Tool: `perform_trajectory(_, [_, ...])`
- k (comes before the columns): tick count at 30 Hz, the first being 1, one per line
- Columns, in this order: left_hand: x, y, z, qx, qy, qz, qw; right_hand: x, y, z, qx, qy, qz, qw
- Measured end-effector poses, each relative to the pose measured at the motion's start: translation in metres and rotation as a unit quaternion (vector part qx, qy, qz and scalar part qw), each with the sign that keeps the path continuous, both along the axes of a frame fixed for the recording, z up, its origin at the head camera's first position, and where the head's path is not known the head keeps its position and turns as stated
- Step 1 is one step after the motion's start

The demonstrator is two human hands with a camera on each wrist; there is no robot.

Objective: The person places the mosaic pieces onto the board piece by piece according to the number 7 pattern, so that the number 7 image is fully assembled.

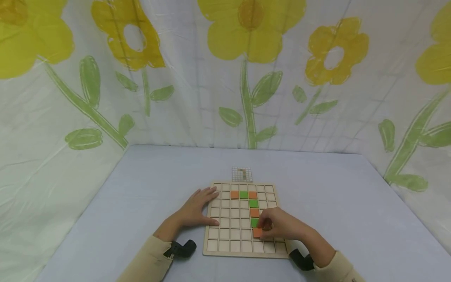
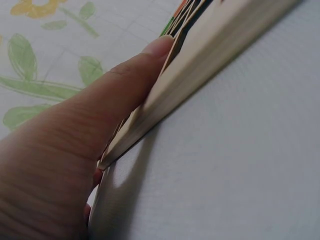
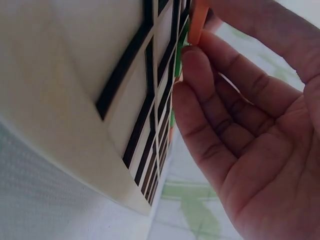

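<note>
A wooden grid board [image 1: 235, 223] lies on the table in the head view. Orange and green square tiles fill a short row near its top and a column running down from that row's right end. My right hand [image 1: 282, 225] pinches an orange tile [image 1: 257, 232] between thumb and fingertips at the column's lower end. In the right wrist view that orange tile [image 3: 198, 22] stands tilted on edge against the grid. My left hand [image 1: 195, 207] rests on the board's left edge, fingers extended, its thumb [image 2: 157, 47] lying over the rim in the left wrist view.
A small card [image 1: 242, 174] printed with a grid and a similar tile pattern lies just beyond the board's far edge. The pale table [image 1: 169, 168] meets a white curtain [image 1: 197, 129] painted with yellow flowers. Black wrist cameras sit at both cuffs.
</note>
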State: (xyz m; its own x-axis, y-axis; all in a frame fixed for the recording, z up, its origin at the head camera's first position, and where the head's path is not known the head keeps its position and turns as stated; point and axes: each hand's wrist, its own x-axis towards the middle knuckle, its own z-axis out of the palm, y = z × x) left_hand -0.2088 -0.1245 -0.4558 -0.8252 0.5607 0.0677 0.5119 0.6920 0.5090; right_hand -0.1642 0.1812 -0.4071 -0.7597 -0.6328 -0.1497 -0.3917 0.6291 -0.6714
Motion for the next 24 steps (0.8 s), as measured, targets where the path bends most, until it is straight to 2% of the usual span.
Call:
perform_trajectory(9, [0.0010,-0.0002,0.0002,0.001,0.001,-0.001,1.0000,-0.0022,-0.0066,-0.0009,-0.003,-0.005,0.016,0.9999])
perform_trajectory(24, [0.0009,-0.0002,0.0016,0.003,-0.001,-0.005,1.0000,-0.0002,-0.0092,0.0046,0.003,-0.010,0.007,0.9999])
